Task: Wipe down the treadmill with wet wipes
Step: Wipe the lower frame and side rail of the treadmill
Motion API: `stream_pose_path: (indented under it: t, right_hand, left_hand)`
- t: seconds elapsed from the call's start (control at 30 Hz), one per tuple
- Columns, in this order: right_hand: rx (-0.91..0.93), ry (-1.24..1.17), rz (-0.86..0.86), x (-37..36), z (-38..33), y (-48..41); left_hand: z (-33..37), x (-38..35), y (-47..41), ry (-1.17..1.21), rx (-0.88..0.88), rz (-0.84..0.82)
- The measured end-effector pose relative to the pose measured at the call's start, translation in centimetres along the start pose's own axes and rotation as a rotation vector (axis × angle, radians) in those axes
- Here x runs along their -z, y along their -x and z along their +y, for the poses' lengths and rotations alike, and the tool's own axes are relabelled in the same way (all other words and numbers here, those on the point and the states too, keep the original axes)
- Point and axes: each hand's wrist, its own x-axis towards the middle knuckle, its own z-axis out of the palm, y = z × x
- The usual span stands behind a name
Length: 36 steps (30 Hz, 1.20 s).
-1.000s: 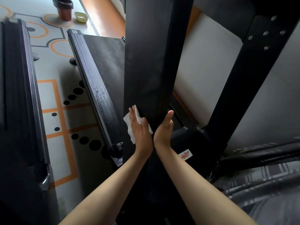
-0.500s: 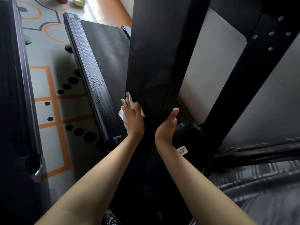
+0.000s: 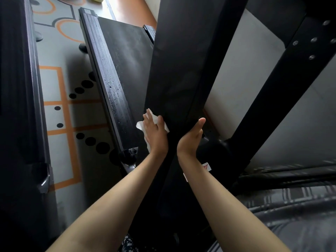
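- While both forearms reach in from the bottom of the view, the left hand [image 3: 155, 132] lies flat. Its grip is unclosed, and its straight fingers press the wet wipe [image 3: 141, 125] against the left face of the treadmill's near upright [image 3: 174, 70], low down. A flat palm probably spreads the pressure across the whole cloth.
- The right hand [image 3: 190, 140] rests against the right edge of the same upright, thumb straight along it. Its other fingers are hidden, so whether this grip curls round the post cannot be told. It carries no wipe and seems to be there to brace the post against the left hand's push.
- Counted here: two hands and one wipe, whose white corners poke out above and to the left of the fingers.
- One white label [image 3: 206, 166] with red print sits on the base just beside the right wrist.
- Farther left, one ribbed side rail [image 3: 107, 79] shows droplets, so it has likely been wiped already.
- The running belt [image 3: 131, 57] beside it looks streaky.
- A second upright [image 3: 272, 91] slants away on the right, making two. Five bolt heads [image 3: 313, 40] show near its top.
- Farthest off lies the floor mat [image 3: 60, 115], marked with orange lines and black dots.
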Motion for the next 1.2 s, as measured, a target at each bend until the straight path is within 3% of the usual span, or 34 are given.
stream_pose_path:
  t: [0.5,0.93,1.2]
  right_hand:
    - [-0.207,-0.086,-0.120,1.4,-0.7,0.8]
    - [0.109,0.067,-0.302,3.0,2.2,1.0]
    - [0.123,0.239,-0.230,2.7,4.4,1.2]
  left_hand:
    - [-1.8,-0.2,7.0,0.150,-0.007,-0.102]
    - [-3.5,0.3,3.5,0.139,0.071,-0.034]
    - [-4.2,0.8,-0.9,0.064,0.100,-0.010]
